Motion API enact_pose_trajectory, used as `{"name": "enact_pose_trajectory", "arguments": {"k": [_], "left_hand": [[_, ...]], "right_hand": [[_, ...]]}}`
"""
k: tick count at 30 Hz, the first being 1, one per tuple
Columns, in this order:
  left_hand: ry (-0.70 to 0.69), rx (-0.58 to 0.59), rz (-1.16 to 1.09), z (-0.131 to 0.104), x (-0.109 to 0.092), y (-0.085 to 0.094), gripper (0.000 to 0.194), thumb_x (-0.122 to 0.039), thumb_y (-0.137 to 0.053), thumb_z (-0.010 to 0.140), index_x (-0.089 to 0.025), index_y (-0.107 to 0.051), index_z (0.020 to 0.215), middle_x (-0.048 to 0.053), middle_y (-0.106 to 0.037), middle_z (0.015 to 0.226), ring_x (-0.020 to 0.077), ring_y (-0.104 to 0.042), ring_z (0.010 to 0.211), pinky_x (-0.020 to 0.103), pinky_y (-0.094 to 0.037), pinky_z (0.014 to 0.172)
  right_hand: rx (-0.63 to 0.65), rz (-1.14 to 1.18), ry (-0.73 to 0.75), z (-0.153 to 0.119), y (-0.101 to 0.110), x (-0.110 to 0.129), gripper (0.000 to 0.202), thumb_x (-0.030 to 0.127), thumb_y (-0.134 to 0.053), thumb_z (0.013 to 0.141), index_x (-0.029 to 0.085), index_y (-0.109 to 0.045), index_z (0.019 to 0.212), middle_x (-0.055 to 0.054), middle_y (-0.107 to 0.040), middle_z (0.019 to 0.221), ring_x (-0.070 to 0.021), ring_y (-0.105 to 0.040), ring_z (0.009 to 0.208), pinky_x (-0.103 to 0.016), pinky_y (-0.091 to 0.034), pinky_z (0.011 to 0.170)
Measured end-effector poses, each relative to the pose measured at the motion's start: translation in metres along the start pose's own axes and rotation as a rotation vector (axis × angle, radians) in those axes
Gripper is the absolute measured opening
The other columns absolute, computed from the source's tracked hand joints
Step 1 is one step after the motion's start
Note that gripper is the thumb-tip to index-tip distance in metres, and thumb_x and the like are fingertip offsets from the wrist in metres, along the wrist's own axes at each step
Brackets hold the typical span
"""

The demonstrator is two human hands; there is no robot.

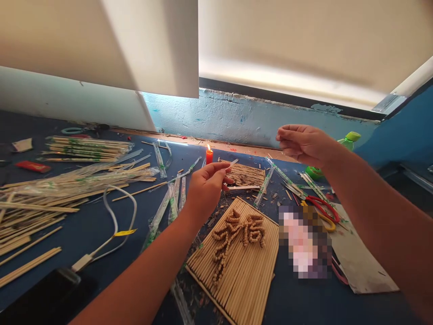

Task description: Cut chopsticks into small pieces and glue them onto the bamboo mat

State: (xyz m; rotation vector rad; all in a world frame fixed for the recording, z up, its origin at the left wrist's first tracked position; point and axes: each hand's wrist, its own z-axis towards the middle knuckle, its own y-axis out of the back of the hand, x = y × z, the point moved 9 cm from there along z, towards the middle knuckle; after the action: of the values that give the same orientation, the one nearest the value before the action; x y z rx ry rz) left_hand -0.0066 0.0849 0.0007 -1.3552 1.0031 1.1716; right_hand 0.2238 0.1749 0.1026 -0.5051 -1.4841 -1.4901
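My left hand [207, 186] is closed in a pinch, with the tip of a small whitish, translucent stick [234, 162] sticking out past the fingertips. Just behind it a lit red candle [209, 156] stands upright. Higher up on the right, my right hand [302, 143] hangs in the air, thumb and fingers pressed together; whatever they hold, if anything, is too small to see. Below both hands lies a panel of pale sticks [250, 275] laid side by side, bearing a raised beaded design [225, 243]. Beyond it sits a smaller mat of brown sticks [246, 174].
Bundled chopsticks [88, 149] and loose sticks [37, 259] spread over the left. A white cable [117, 221] loops near a black device [40, 295]. Red-handled scissors [326, 207], a green-capped bottle [350, 141], a pale sheet [363, 253] and a blurred patch lie right. Scraps litter the middle.
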Motion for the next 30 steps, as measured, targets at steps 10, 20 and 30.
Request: {"name": "enact_pose_trajectory", "arguments": {"k": [10, 20, 30], "left_hand": [[-0.003, -0.004, -0.011, 0.001, 0.001, 0.000, 0.019, -0.024, -0.063, 0.083, -0.015, -0.074, 0.096, 0.011, -0.073, 0.101, 0.0153, -0.067, 0.071, 0.027, -0.053, 0.062], [-0.002, 0.006, -0.013, 0.003, 0.004, 0.001, 0.020, -0.025, -0.065, 0.082, -0.015, -0.074, 0.097, 0.011, -0.073, 0.101, 0.0153, -0.066, 0.071, 0.027, -0.054, 0.060], [0.007, 0.013, -0.009, 0.002, 0.005, -0.001, 0.018, -0.024, -0.064, 0.083, -0.017, -0.074, 0.095, 0.010, -0.075, 0.101, 0.0152, -0.068, 0.073, 0.026, -0.053, 0.061]], "right_hand": [[-0.083, -0.860, 0.325, -0.003, 0.031, 0.038, 0.005, 0.028, -0.068, 0.088, 0.023, -0.067, 0.089, -0.005, -0.061, 0.076, -0.0216, -0.053, 0.072, -0.038, -0.037, 0.072], [0.210, -0.712, 0.400, -0.020, -0.027, 0.017, 0.014, 0.033, -0.061, 0.092, 0.023, -0.070, 0.096, -0.007, -0.069, 0.093, -0.0235, -0.062, 0.085, -0.039, -0.047, 0.081], [0.862, -0.449, 0.331, -0.067, -0.162, -0.027, 0.017, 0.023, -0.071, 0.088, 0.022, -0.071, 0.105, -0.005, -0.067, 0.105, -0.0183, -0.062, 0.091, -0.029, -0.048, 0.081]]}}
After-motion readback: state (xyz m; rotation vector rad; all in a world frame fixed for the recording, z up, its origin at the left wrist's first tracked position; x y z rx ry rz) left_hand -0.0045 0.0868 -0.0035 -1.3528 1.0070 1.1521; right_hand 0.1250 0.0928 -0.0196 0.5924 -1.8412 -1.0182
